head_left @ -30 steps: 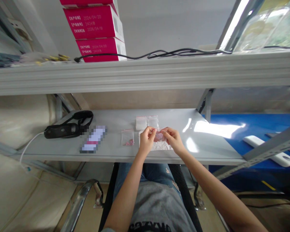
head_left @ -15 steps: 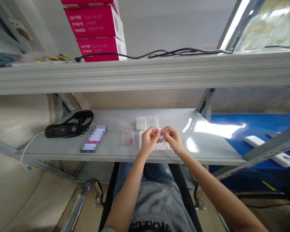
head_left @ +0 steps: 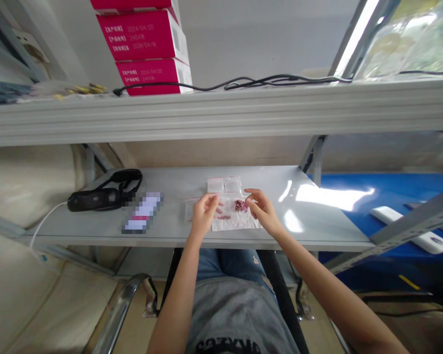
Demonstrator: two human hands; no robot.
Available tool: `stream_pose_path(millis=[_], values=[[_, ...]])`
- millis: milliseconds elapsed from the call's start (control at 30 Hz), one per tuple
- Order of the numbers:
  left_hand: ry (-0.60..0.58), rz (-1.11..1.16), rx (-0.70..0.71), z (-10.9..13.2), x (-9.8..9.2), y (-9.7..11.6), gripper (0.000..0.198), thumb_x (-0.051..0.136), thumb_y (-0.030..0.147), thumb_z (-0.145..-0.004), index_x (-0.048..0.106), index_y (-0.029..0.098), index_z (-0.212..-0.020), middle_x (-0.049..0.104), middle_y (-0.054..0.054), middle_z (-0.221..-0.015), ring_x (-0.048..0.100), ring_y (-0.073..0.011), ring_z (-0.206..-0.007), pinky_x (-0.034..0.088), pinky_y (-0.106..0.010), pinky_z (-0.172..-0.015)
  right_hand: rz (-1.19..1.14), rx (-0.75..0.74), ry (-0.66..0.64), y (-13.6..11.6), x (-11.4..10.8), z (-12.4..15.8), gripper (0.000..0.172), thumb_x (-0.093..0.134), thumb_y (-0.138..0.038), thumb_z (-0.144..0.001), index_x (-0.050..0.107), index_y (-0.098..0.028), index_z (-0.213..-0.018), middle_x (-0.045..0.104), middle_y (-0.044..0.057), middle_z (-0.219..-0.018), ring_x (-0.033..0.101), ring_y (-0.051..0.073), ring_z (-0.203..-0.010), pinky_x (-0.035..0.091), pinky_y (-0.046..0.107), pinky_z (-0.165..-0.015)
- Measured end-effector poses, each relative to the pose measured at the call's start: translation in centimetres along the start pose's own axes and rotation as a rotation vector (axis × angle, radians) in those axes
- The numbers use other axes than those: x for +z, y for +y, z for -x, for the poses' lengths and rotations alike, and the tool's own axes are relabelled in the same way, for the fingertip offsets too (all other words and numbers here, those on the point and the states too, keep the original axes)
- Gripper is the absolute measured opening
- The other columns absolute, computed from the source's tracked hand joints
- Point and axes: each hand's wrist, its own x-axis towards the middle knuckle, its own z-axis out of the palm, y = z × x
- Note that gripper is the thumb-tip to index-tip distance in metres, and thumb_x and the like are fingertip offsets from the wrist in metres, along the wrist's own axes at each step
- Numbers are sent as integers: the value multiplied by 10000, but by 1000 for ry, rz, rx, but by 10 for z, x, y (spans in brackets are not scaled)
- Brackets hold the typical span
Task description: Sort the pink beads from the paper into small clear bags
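Two bare hands work over a low gray shelf (head_left: 299, 236), and each hand is apart from the other. The right hand (head_left: 263, 210) is bent, with its thumb and first finger a little apart. They are just beside a small heap of pink beads (head_left: 239, 205) and do not seem to pinch anything. The left hand (head_left: 205, 215) has its fingers curled and close together. It sits over the edge of a small clear bag (head_left: 192, 209), and you cannot tell if it holds the bag.

The heap of beads lies on a white sheet of paper (head_left: 236, 222), between the two hands. A few more pink beads (head_left: 224, 217) lie on the paper near the left hand's fingertips. Two more clear bags (head_left: 224, 185) with red tops lie side by side at the far edge of the paper.

To the left on the shelf are a black strap thing (head_left: 96, 199) with a white cord (head_left: 40, 231) and a blurred white card (head_left: 142, 212). Up on a higher shelf (head_left: 221, 113) sit stacked pink boxes (head_left: 143, 39) and a black cord (head_left: 243, 82). Off to the right is a blue table (head_left: 365, 184) with two white things (head_left: 409, 228) on it. Below the hands, the person's gray shirt (head_left: 236, 314) and blue jeans (head_left: 221, 263) show.
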Motion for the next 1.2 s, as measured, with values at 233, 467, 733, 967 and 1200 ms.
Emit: stream_pose_path(millis=[233,467,733,967,1200], values=[[245,-146,-148,-21,-75,-17,305,520,434,-762,548,146,-858,667,-46,-733,571,-104,-423,338,-175,-370,46,10,77,12,-5,-7,264,514,-393,-803,559,-174,-942,499,-31,-662,371,65,-464,307,211,-427],[197,-320,-201,-31,-83,-54,298,487,439,-757,551,154,-819,669,-41,-693,584,-134,-438,360,-206,-421,111,34,73,18,-7,-9,278,491,-410,-809,573,-169,-920,503,-29,-618,370,77,-458,298,217,-430],[220,-756,-149,-33,-85,-44,365,477,484,-782,618,158,-863,681,-92,-801,636,-217,-668,435,-290,-606,102,50,84,19,-10,-11,273,496,-409,-793,575,-172,-903,517,-24,-633,370,71,-445,294,210,-407],[208,-1135,226,-39,-57,-22,304,497,351,-831,615,180,-1053,643,-104,-1019,532,-262,-991,389,-348,-835,63,82,94,19,-11,-12,271,507,-409,-785,567,-171,-900,482,-39,-613,357,61,-423,283,202,-386],[-208,-1229,262,-58,-14,-37,224,539,255,-816,650,197,-1001,642,-88,-1026,514,-246,-989,357,-352,-831,81,87,102,21,-12,-12,303,500,-447,-788,573,-167,-877,503,-27,-619,370,67,-426,298,207,-388]])
